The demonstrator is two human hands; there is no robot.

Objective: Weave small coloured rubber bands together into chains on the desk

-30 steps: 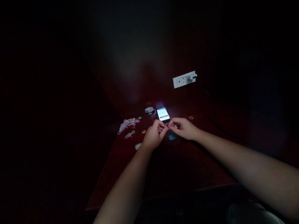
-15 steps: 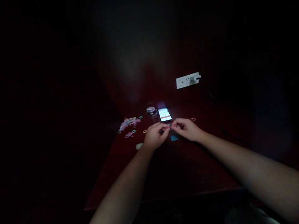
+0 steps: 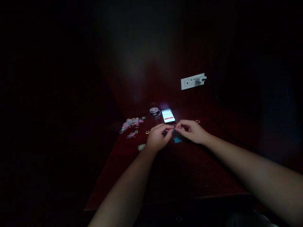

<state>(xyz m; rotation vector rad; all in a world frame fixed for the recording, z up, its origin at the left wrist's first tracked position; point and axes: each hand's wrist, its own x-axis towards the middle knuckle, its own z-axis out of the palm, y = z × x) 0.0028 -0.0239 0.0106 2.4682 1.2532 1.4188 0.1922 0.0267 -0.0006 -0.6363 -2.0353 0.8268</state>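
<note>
My left hand (image 3: pixel 156 137) and my right hand (image 3: pixel 193 131) meet above the dark red table, each pinching with thumb and forefinger. Between their fingertips runs a thin pale elastic band (image 3: pixel 174 128), pulled straight. Just below the fingers lies a small heap of blue elastic bands (image 3: pixel 177 140). A pale yellow heap (image 3: pixel 141 147) sits beside my left wrist, partly covered by it. Farther left are a large mixed heap of pastel bands (image 3: pixel 131 124), a small pink-purple cluster (image 3: pixel 131 135), a single green band (image 3: pixel 136 132) and a yellow-orange one (image 3: pixel 147 132).
A lit phone (image 3: pixel 168 116) lies just beyond my hands, with a lidded clear jar (image 3: pixel 154 113) to its left. One pinkish band (image 3: pixel 197 121) lies behind my right hand. A wall socket (image 3: pixel 192 81) holds a plug with a dark cable. The surroundings are very dark.
My fingertips have drawn slightly apart, and the pale band now shows stretched between them. The whole view has shifted a little, so the table things appear farther right.
</note>
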